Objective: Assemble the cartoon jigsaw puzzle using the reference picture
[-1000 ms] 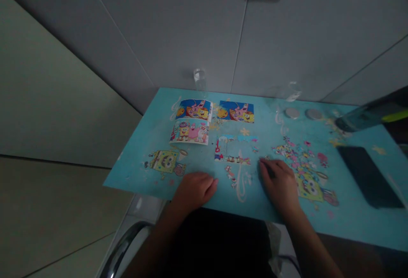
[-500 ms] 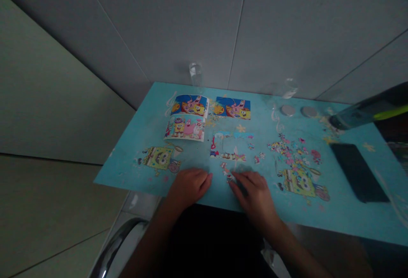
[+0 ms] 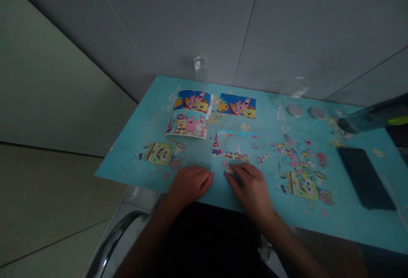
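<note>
My left hand (image 3: 191, 183) rests on the table near its front edge, fingers curled closed, with nothing showing in them. My right hand (image 3: 250, 186) is bent over a small jigsaw puzzle piece (image 3: 228, 170), thumb and forefinger at its sides; the hand partly hides it. Another piece (image 3: 225, 164) lies just beyond those fingertips. Above sits a partly joined puzzle border (image 3: 231, 156) with a bare middle. Two loose pieces (image 3: 260, 159) lie right of it. To the right spreads a heap of puzzle pieces (image 3: 295, 152).
A folded picture leaflet (image 3: 188, 125) and a picture card (image 3: 236, 106) lie at the back. Clear tubes (image 3: 200, 69) stand by the wall, with two round lids (image 3: 295, 110) to the right. A dark phone-like slab (image 3: 366, 178) and a bottle (image 3: 360, 118) are at far right.
My right hand has shifted slightly forward, bringing the puzzle piece at its fingertips closer to the border. My left hand stays put. The whole view has tilted a little.
</note>
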{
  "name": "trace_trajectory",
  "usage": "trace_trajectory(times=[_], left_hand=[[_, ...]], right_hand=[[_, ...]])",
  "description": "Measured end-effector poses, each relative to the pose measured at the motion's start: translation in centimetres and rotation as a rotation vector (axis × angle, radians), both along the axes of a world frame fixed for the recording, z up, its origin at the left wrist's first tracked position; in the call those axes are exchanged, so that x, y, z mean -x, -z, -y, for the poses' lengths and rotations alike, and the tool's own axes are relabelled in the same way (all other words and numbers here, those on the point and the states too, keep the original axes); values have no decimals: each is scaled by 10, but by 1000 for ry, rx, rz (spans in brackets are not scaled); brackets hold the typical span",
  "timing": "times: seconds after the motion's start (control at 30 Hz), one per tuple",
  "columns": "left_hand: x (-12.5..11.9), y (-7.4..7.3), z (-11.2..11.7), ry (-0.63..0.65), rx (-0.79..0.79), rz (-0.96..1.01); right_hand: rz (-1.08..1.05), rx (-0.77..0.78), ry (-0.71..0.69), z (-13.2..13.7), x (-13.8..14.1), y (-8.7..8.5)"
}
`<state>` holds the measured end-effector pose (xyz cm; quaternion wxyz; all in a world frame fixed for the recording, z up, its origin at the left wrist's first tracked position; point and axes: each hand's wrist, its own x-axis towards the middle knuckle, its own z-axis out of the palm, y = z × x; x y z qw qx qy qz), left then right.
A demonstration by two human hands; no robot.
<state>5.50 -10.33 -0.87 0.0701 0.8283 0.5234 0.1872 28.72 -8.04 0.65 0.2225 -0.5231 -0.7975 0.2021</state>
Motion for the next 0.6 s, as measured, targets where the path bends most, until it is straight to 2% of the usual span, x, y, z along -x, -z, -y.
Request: trace_trajectory(times=[0.27, 0.6], left_hand=[[2, 0, 1, 8, 5, -26], [0, -4, 0, 6, -26, -43]], right_hand=[[-69, 73, -105, 12, -35, 3], [6, 75, -110, 6, -26, -2]])
